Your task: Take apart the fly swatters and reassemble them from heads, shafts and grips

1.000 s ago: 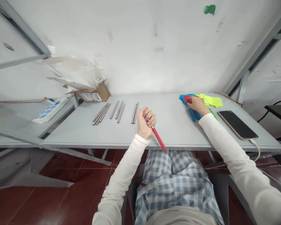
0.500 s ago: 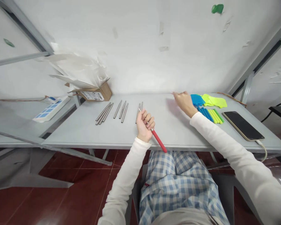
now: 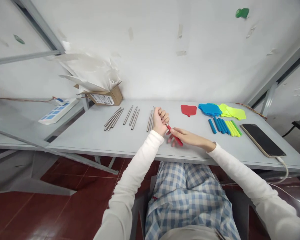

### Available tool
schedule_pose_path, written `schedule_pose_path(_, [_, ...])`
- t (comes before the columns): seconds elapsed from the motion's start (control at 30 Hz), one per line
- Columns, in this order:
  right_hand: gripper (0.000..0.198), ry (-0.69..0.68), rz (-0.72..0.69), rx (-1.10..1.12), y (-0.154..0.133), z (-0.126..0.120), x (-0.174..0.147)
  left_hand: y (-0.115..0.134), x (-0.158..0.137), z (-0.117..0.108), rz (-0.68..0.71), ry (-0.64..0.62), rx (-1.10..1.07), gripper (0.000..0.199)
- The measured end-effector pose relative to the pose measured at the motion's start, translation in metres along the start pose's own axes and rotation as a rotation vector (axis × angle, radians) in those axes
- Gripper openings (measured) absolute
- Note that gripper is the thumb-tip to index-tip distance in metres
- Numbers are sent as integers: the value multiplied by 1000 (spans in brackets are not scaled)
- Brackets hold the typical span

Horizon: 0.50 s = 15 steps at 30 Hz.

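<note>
My left hand (image 3: 161, 120) is closed in a fist around a thin metal rod, with the rod's tip showing above the fingers. On the rod's lower end is a red sleeve (image 3: 178, 140), slanting down toward the table's front edge. My right hand (image 3: 186, 137) is at this sleeve, its thumb over the upper part and its fingers, slightly blurred, loosely around and beneath it. A red paddle-shaped flat piece (image 3: 188, 110) lies on the table behind my hands. Two more metal rods (image 3: 149, 121) lie just left of my left hand.
Several metal rods (image 3: 114, 119) lie in groups at left, near a cardboard box (image 3: 117, 96). At right are blue flat pieces (image 3: 210, 109), yellow flat pieces (image 3: 236, 113), blue sleeves (image 3: 212, 126), yellow-green sleeves (image 3: 232, 128) and a phone (image 3: 263, 140) with a cable. A power strip (image 3: 58, 111) is far left.
My right hand has come from the back of the table down to the red sleeve. The red flat piece now lies in view where that hand was. The view has shifted slightly.
</note>
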State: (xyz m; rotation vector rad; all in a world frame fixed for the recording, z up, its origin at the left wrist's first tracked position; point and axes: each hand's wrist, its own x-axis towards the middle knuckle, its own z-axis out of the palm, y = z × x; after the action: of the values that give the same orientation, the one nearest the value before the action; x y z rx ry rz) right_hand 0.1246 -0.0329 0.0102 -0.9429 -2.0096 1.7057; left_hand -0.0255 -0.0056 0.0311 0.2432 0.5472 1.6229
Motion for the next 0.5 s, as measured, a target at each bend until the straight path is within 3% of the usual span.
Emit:
schedule_pose_path(0.1, [34,-2,35,323,4,11,-6,-5,19,11,-49,80,-30,43])
schedule_pose_path(0.27, [19,-48,-12,716,7,4,-14,-3,27,22,-170,179,-28,43])
schedule_pose_path(0.37, [19,-35,-17,820,5,5,-20,-10,28,25,-201,197,70,40])
schedule_pose_path(0.47, [21,30,-39,825,2,12,-25,-24,34,28,-220,200,132,18])
schedule_pose_path(0.5, [22,56,-50,810,1,16,-27,-27,37,29,-217,190,150,27])
